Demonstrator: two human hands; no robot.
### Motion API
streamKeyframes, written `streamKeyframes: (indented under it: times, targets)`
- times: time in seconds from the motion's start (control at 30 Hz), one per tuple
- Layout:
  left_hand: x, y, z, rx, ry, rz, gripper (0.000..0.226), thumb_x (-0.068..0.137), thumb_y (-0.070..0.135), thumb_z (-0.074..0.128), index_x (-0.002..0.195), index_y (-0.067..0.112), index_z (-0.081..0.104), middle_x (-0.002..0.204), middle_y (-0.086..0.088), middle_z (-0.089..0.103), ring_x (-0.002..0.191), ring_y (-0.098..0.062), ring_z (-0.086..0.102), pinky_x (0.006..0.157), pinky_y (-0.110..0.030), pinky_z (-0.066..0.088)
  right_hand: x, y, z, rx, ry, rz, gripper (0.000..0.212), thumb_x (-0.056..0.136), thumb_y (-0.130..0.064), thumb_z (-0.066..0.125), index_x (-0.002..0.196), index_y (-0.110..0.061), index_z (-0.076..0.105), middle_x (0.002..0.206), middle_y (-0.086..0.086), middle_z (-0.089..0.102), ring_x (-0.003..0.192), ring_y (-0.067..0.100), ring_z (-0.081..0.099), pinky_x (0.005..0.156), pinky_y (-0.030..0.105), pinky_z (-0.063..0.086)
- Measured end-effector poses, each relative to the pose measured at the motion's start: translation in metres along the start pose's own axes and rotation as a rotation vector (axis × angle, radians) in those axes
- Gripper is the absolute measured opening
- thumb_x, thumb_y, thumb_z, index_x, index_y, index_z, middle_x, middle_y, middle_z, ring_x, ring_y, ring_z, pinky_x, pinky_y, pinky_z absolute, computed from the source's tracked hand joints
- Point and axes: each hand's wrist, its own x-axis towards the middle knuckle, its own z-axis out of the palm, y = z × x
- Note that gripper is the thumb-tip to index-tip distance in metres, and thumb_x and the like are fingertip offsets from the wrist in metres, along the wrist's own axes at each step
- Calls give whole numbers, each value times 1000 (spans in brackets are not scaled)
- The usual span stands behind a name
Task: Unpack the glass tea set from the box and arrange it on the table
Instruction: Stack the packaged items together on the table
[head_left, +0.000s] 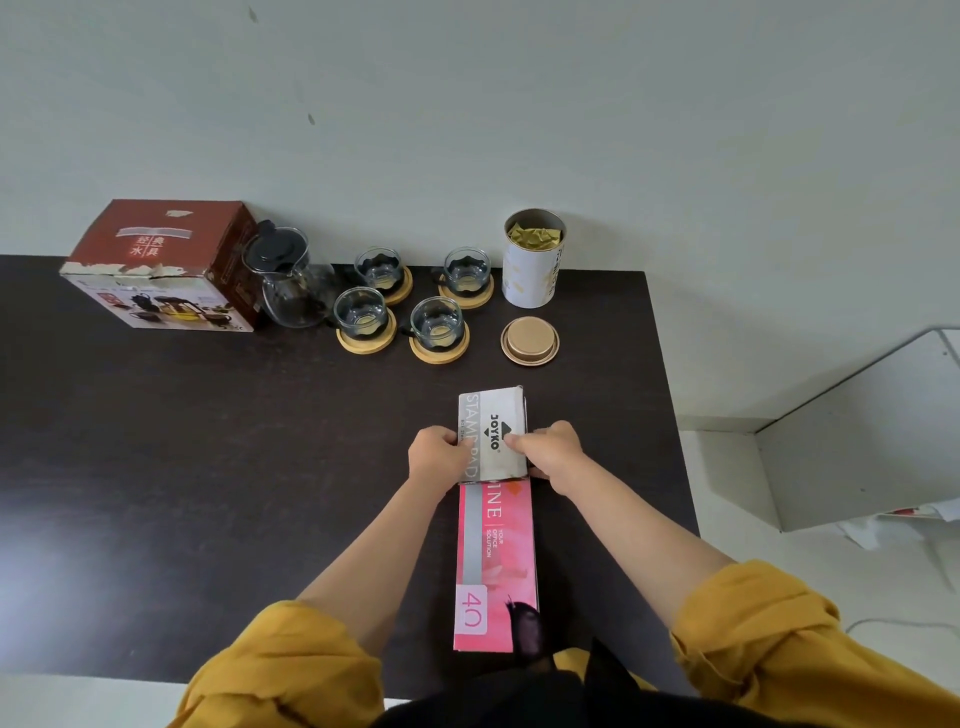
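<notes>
Hands (439, 454) (550, 449) — matte rectangular cardboard box (493, 431)

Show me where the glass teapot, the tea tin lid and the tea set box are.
glass teapot (291, 291): head view, on its glass belly.
tea tin lid (530, 340): head view, on its centre.
tea set box (156, 244): head view, on its red top.
</notes>
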Motion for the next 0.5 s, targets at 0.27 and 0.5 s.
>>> streamKeyframes:
  times: [0.27, 0.5]
  targets:
    - [-8, 6, -5, -323, -206, -107, 8, 89, 17, 65, 85, 10, 63, 93, -10, 70, 87, -23, 68, 79, -41, 58, -6, 12, -23, 98, -130, -86, 24, 85, -12, 71, 105, -5, 61, 107, 10, 70, 94, 21, 69, 83, 41, 58]
    - [-11, 55, 19, -193, -231, 61, 15, 86, 23, 69, 73, 19, 63, 85, -4, 70, 86, -21, 68, 82, -44, 57, -4, 10, -71, 203, -4, -182, 11, 84, -10, 71, 92, -14, 64, 101, 7, 71, 91, 19, 69, 81, 40, 58]
